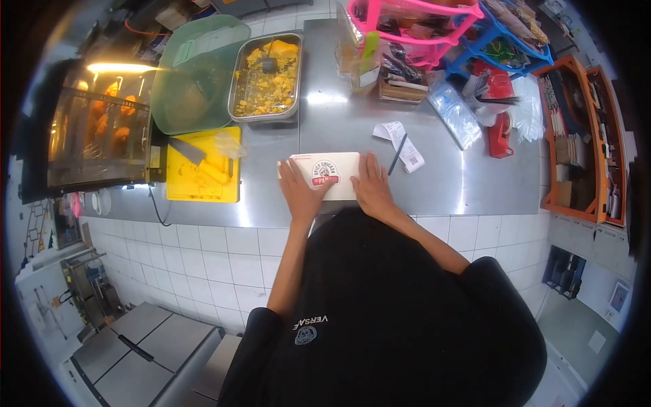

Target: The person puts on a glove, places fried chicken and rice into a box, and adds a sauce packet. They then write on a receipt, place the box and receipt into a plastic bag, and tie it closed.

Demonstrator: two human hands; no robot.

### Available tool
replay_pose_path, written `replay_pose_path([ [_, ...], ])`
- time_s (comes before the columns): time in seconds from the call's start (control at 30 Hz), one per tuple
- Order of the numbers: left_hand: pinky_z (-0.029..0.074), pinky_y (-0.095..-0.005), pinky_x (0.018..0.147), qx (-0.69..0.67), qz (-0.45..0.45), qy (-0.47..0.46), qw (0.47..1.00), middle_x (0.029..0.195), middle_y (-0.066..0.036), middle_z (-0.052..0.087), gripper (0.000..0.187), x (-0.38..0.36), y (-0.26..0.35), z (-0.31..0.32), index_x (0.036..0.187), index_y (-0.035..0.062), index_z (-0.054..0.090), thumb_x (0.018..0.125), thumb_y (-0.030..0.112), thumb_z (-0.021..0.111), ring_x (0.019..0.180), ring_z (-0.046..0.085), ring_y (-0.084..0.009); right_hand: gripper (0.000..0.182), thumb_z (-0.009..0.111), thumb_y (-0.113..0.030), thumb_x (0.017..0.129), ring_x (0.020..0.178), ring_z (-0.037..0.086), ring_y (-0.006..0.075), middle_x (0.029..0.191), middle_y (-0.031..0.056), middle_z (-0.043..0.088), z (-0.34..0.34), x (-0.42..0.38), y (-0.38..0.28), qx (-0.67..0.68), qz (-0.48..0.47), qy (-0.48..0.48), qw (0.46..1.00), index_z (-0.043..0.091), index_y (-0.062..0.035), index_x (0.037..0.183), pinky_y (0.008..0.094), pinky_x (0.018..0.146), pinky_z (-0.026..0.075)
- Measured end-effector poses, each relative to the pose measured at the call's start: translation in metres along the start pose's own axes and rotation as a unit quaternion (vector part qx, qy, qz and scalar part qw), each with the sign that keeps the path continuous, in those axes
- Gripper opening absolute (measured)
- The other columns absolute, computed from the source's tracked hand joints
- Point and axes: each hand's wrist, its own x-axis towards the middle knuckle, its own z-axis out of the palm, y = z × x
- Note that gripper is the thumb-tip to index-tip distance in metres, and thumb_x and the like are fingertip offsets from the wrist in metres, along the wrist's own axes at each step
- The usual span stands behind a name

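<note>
A white paper takeaway box (pixel 344 165) with a round printed chicken logo and a red label lies closed on the steel counter in front of me. My left hand (pixel 302 192) holds its left end, fingers over the lid and thumb reaching across near the logo. Against the right end, my right hand (pixel 372 188) grips the edge with its fingers along the side. Just right of that hand lie a dark pen (pixel 398 154) and a printed receipt (pixel 411 157). Whatever is inside the box is hidden.
On the left, a knife (pixel 188 150) rests on a yellow cutting board (pixel 217 192) beside a lit display warmer (pixel 102 129). Behind stand a steel tray (pixel 298 81) of yellow food and a green tub (pixel 193 102). Pink baskets (pixel 413 44) and a red tape dispenser (pixel 500 136) are right.
</note>
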Motion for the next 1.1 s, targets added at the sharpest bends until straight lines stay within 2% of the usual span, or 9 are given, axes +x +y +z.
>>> replay_pose_path([
  [0.07,0.033,-0.0453,0.109,-0.160,-0.034,-0.022,0.986,0.144,-0.026,0.041,0.090,-0.005,-0.017,0.011,0.142,-0.0088,0.035,0.081,0.044,0.076,0.133,0.040,-0.0400,0.066,0.044,-0.032,0.102,0.143,0.027,0.0397,0.147,0.0361,0.030,0.025,0.002,0.003,0.119,0.042,0.041,0.991,0.022,0.0123,0.145,0.0468,0.115,0.026],
  [0.17,0.040,-0.0382,0.103,-0.413,-0.210,-0.193,0.865,0.132,-0.022,0.055,0.079,0.014,-0.025,-0.014,0.142,-0.0078,0.038,0.087,0.038,0.072,0.123,0.053,-0.0319,0.058,0.044,-0.031,0.101,0.123,0.054,0.0378,0.129,0.0332,0.053,0.046,0.017,-0.008,0.269,0.220,0.034,0.937,0.036,0.0117,0.139,0.0395,0.103,0.041],
  [0.27,0.045,-0.0343,0.096,-0.483,-0.231,-0.228,0.813,0.119,-0.016,0.064,0.063,0.025,-0.055,-0.019,0.132,-0.0065,0.049,0.090,0.035,0.070,0.110,0.060,-0.0226,0.051,0.048,-0.037,0.099,0.086,0.066,0.0315,0.095,0.0241,0.067,-0.001,0.038,-0.012,0.356,0.279,-0.106,0.885,0.059,0.0095,0.116,0.0350,0.079,0.051],
  [0.37,0.045,-0.0321,0.092,-0.422,-0.222,-0.307,0.824,0.117,-0.012,0.063,0.053,0.054,-0.054,-0.065,0.123,-0.0060,0.056,0.093,0.037,0.065,0.105,0.059,-0.0183,0.052,0.055,-0.043,0.095,0.066,0.062,0.0223,0.072,0.0132,0.066,-0.016,0.040,-0.006,0.294,0.231,-0.044,0.926,0.068,0.0070,0.089,0.0344,0.063,0.049],
  [0.47,0.045,-0.0298,0.086,-0.431,-0.248,-0.374,0.783,0.112,-0.011,0.064,0.050,0.072,-0.079,-0.055,0.122,-0.0051,0.057,0.096,0.038,0.060,0.098,0.058,-0.0167,0.054,0.059,-0.046,0.092,0.071,0.063,0.0201,0.075,0.0118,0.066,-0.032,0.045,-0.016,0.375,0.315,-0.048,0.871,0.068,0.0067,0.080,0.0336,0.064,0.049],
  [0.57,0.043,-0.0293,0.087,-0.444,-0.230,-0.390,0.774,0.107,-0.010,0.064,0.051,0.077,-0.076,-0.057,0.123,-0.0048,0.057,0.098,0.039,0.056,0.097,0.056,-0.0162,0.052,0.060,-0.045,0.092,0.076,0.063,0.0170,0.082,0.0102,0.067,-0.010,0.044,-0.004,0.382,0.349,-0.023,0.855,0.066,0.0059,0.098,0.0319,0.067,0.051],
  [0.83,0.040,-0.0398,0.096,-0.317,-0.074,-0.255,0.910,0.116,-0.024,0.056,0.043,0.024,-0.084,-0.013,0.121,-0.0058,0.059,0.098,0.030,0.052,0.110,0.051,-0.0309,0.040,0.038,-0.029,0.102,0.097,0.057,0.0464,0.104,0.0294,0.059,0.024,0.031,-0.016,0.075,0.248,0.011,0.966,0.061,0.0041,0.100,0.0497,0.087,0.046],
  [1.0,0.037,-0.0461,0.097,-0.225,0.020,-0.088,0.970,0.122,-0.027,0.046,0.040,0.004,-0.076,0.014,0.134,-0.0009,0.052,0.099,0.020,0.051,0.108,0.047,-0.0382,0.037,0.039,-0.026,0.103,0.092,0.057,0.0448,0.098,0.0249,0.058,0.048,0.012,-0.043,0.101,0.279,0.164,0.941,0.061,0.0025,0.095,0.0522,0.084,0.046],
  [1.1,0.038,-0.0449,0.096,-0.202,0.079,-0.115,0.969,0.122,-0.026,0.045,0.043,0.004,-0.090,0.011,0.139,-0.0027,0.046,0.100,0.015,0.049,0.105,0.048,-0.0382,0.034,0.040,-0.026,0.102,0.100,0.056,0.0420,0.107,0.0226,0.057,0.029,0.014,-0.039,0.072,0.290,0.051,0.953,0.059,0.0016,0.106,0.0499,0.088,0.046],
])
